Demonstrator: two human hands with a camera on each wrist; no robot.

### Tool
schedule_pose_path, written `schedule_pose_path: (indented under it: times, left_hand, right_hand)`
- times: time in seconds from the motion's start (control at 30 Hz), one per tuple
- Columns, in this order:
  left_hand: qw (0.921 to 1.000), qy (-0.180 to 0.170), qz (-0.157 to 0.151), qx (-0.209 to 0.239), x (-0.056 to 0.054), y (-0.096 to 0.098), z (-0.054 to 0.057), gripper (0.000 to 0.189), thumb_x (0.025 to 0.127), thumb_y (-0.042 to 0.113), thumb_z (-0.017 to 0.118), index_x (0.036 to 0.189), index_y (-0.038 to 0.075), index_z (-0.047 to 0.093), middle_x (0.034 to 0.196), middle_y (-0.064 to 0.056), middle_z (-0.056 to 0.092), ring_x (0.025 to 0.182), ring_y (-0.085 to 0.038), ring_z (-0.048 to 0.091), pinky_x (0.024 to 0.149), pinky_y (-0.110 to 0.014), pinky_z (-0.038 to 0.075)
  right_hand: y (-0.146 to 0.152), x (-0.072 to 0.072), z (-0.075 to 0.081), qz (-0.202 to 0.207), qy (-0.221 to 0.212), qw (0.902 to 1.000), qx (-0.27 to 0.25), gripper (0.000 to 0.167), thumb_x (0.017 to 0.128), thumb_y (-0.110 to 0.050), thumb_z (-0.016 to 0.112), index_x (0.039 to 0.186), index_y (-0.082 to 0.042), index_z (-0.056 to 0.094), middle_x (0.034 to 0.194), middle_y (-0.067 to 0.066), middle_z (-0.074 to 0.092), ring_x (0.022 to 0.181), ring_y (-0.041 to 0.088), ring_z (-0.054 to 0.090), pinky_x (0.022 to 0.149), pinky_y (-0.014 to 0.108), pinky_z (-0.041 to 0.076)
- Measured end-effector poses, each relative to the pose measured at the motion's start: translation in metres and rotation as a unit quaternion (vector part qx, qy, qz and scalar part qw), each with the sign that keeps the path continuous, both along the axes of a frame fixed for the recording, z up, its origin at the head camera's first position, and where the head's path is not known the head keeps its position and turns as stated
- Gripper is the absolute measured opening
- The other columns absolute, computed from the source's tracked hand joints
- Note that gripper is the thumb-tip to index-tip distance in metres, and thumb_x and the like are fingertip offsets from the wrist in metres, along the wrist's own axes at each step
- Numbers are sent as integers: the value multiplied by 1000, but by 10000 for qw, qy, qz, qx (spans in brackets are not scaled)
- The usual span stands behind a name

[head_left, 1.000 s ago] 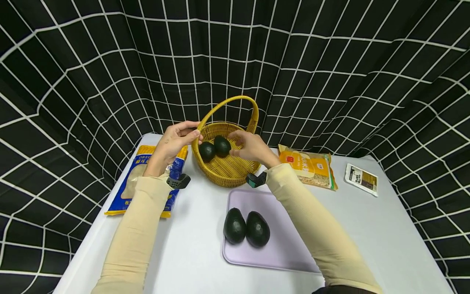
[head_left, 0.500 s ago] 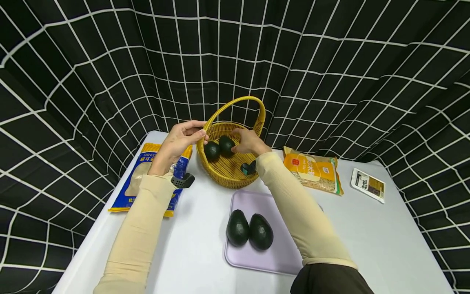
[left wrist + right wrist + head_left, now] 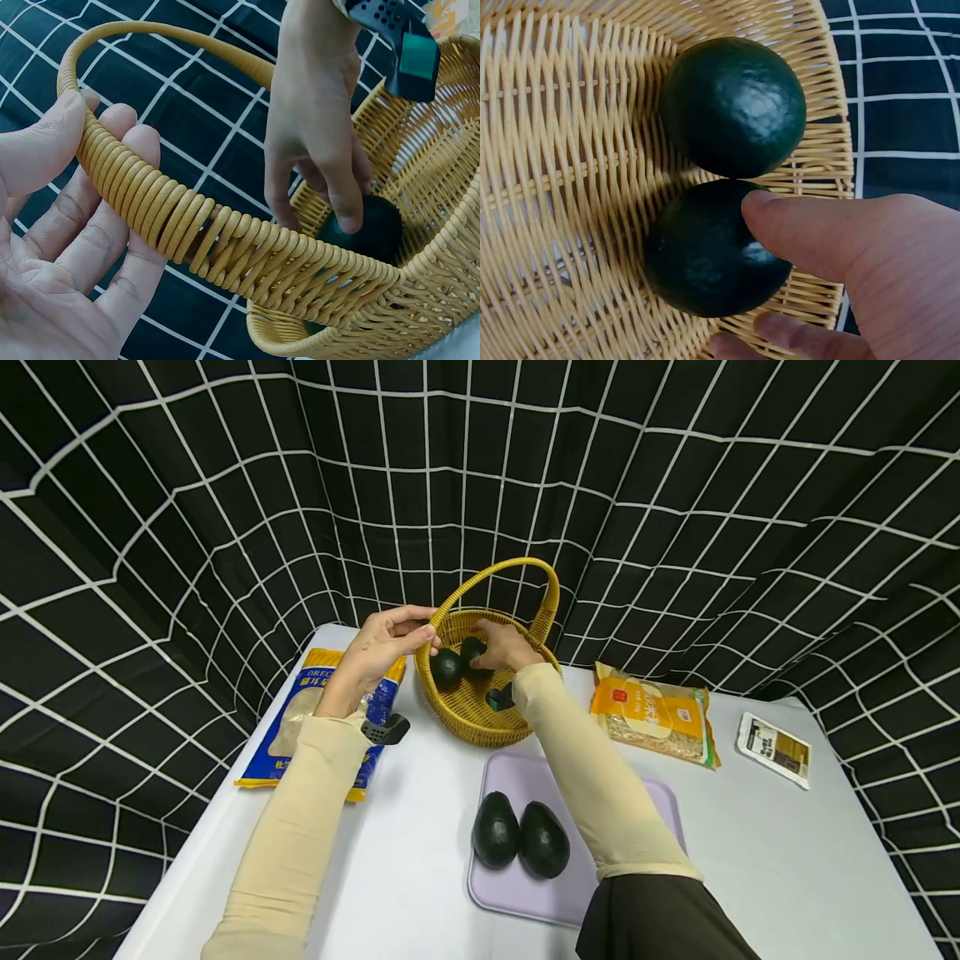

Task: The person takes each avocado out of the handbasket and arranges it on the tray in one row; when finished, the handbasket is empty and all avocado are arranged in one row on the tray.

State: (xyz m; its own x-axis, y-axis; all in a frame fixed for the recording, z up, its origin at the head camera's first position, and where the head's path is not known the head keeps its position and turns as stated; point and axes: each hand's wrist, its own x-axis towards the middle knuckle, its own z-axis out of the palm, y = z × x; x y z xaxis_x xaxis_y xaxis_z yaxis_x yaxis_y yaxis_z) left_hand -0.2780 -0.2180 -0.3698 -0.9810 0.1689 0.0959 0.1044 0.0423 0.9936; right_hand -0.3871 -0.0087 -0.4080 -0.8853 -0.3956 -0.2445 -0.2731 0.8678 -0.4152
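A yellow wicker basket (image 3: 480, 733) stands at the back of the table with two dark green avocados inside. My left hand (image 3: 375, 652) holds the left side of its arched handle (image 3: 142, 187), thumb on one face and fingers on the other. Down in the basket is my right hand (image 3: 506, 647). Its thumb lies on the nearer avocado (image 3: 705, 255) in the right wrist view, and its fingers reach round the far side, partly hidden. The other avocado (image 3: 735, 105) touches that one. Two more avocados, a left one (image 3: 496, 830) and a right one (image 3: 543, 839), lie side by side on a lilac tray (image 3: 525, 900).
A blue and yellow food bag (image 3: 300, 718) lies left of the basket, under the left forearm. To the right are an orange bag of grain (image 3: 652, 714) and a small white packet (image 3: 774, 749). A black gridded cloth (image 3: 465, 460) hangs behind the table.
My right hand has moved left and deeper into the basket, onto the right-hand avocado there. The left hand stays on the handle. The whole view has shifted slightly.
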Motion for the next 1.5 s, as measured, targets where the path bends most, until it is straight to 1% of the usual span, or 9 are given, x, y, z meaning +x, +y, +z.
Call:
schedule_pose_path:
  times: [0.1,0.3,0.4,0.67,0.83,0.97,1.13,1.27,1.5]
  left_hand:
    - [10000,-28,-17,29,-1,2,1,37,103,11,59,139,3,58,94,-2,71,91,-25,71,91,-25,56]
    - [9999,-56,15,-118,-2,2,0,37,103,13,59,139,4,58,94,-1,72,86,-16,72,91,-24,56]
    - [9999,-56,35,-144,-2,1,0,37,103,13,60,139,4,59,94,-2,72,85,-14,72,91,-24,56]
    - [10000,-9,40,-88,-3,1,0,36,103,13,60,138,4,60,93,-2,72,88,-22,72,89,-24,57]
    - [10000,21,33,-77,-3,1,0,36,103,12,60,138,3,59,93,-2,72,86,-17,72,89,-24,57]
    - [10000,-20,41,1,-2,1,0,37,103,11,60,138,3,59,93,-2,72,88,-19,72,90,-24,57]
    - [10000,-3,13,30,-2,2,0,37,103,11,59,139,3,58,94,-3,72,88,-19,71,91,-25,57]
    - [10000,31,31,14,-2,2,-1,37,103,12,60,139,3,59,95,-3,72,86,-15,71,90,-24,57]
    - [10000,50,-3,70,-3,-1,-1,37,103,12,59,138,2,59,93,-2,73,94,-29,71,91,-23,56]
  right_hand:
    - [-1,-2,-3,-62,-140,9999,-35,73,90,-26,78,153,-20,41,154,10,47,141,31,46,114,50,42]
    - [-6,-4,-9,-114,-363,9993,-42,77,91,-29,77,156,-19,36,157,11,44,143,32,44,116,51,40]
    - [-8,-5,-11,-124,-436,9990,-18,77,91,-29,77,156,-20,36,157,12,44,143,32,44,115,53,40]
    - [-9,-7,-12,-155,-526,9984,-131,78,89,-25,79,155,-19,38,154,12,46,142,31,43,116,51,40]
    - [-7,-6,-11,-213,-593,9978,-216,73,89,-23,77,152,-17,42,152,12,48,136,29,48,113,49,43]
    - [-6,-7,-10,-201,-644,9976,-180,70,89,-26,76,151,-17,44,150,12,49,132,28,50,110,48,45]
    - [-3,-7,-7,-162,-459,9986,-183,67,88,-29,77,147,-17,47,145,14,53,126,29,53,107,48,47]
    - [2,-1,-1,-100,-265,9992,-283,66,87,-29,78,145,-17,49,144,13,55,125,30,55,108,49,47]
    - [11,16,11,39,0,9983,-576,69,87,-29,78,147,-17,47,148,13,52,134,32,51,111,49,45]
